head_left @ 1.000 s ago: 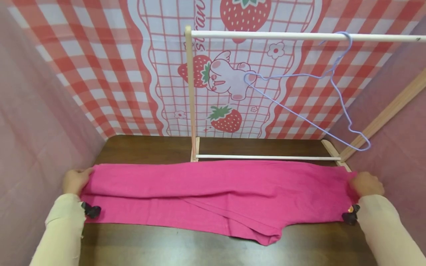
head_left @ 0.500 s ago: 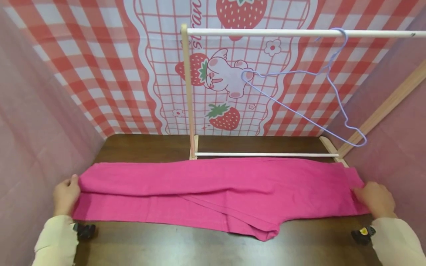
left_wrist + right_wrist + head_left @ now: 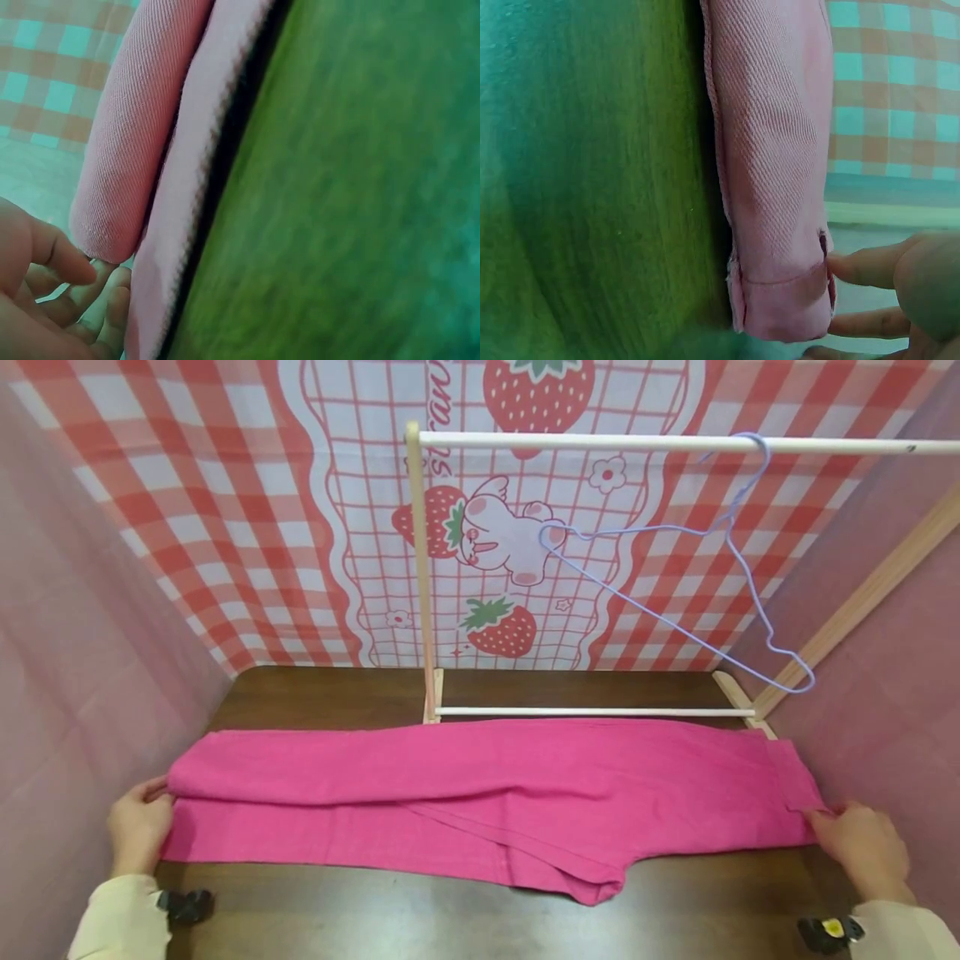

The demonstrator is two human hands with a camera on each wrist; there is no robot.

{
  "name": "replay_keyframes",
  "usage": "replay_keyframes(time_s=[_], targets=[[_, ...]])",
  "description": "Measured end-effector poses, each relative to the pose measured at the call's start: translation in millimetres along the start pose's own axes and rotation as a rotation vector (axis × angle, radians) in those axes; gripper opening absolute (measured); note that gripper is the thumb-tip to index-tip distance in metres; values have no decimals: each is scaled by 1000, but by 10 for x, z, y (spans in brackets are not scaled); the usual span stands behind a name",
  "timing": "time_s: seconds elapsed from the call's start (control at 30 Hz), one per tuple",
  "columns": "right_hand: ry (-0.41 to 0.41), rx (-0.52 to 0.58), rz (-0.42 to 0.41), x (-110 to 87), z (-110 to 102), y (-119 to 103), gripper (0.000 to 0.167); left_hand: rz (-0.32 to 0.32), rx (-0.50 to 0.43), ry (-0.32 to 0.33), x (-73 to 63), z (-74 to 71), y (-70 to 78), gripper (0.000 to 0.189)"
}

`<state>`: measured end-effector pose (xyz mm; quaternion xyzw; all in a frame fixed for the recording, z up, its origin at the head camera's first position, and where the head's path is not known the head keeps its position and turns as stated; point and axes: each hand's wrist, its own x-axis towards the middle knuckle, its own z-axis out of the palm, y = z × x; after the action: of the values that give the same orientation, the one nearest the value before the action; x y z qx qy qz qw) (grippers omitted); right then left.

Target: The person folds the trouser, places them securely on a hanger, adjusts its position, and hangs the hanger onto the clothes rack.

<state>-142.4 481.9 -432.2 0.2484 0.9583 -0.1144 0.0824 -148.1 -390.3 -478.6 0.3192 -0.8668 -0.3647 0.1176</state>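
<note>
- Trousers (image 3: 465,764): solid hot pink from where I stand; paler rose, diagonal twill weave in both wrist views.
- Backdrop cloth (image 3: 363,568): red-and-white gingham sides, white centre panel with red grid.
- Printed strawberries (image 3: 504,633): red, leaves green.
- Printed rabbit (image 3: 513,542): white, pink patches.
- Side curtains (image 3: 97,627): dusty pink.
- Table (image 3: 360,914): brown wood grain; green-tinted in wrist views.
- Rack posts (image 3: 421,577): pale wood. Rods (image 3: 570,442): white.
- Hanger (image 3: 738,498): lavender.
- Sleeves (image 3: 123,920): cream.
- Wrist units (image 3: 187,906): black; right one, yellow mark.
</note>
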Motion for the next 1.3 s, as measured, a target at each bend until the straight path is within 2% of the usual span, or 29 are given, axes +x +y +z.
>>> replay_keyframes(time_s=[0.13,0.27,0.53,0.67,0.83,0.97,1.0,1.1,1.13,1.23,1.3], targets=[[-31,84,-28,11,57,65,81,22,43,-23,-11,-12,-5,39],[-46,229,-36,-4,141,103,77,45,78,-68,18,-9,-7,39],[-69,503,73,21,241,119,78,68,102,-93,45,17,-43,42],[-69,557,94,61,238,132,76,60,104,-103,47,20,-54,44],[-35,567,101,84,225,126,72,64,106,-101,49,24,-42,44],[-24,597,111,93,220,121,63,75,106,-100,46,16,-42,46],[-31,617,111,96,218,128,57,73,107,-104,43,12,-44,46],[-74,687,120,106,201,153,26,67,105,-109,40,-1,-47,50],[-95,708,120,111,193,167,23,66,105,-112,40,-5,-46,51],[-166,771,135,120,161,195,34,76,113,-119,49,-10,-44,54],[-206,811,136,129,140,206,34,91,120,-127,55,-8,-41,56]])
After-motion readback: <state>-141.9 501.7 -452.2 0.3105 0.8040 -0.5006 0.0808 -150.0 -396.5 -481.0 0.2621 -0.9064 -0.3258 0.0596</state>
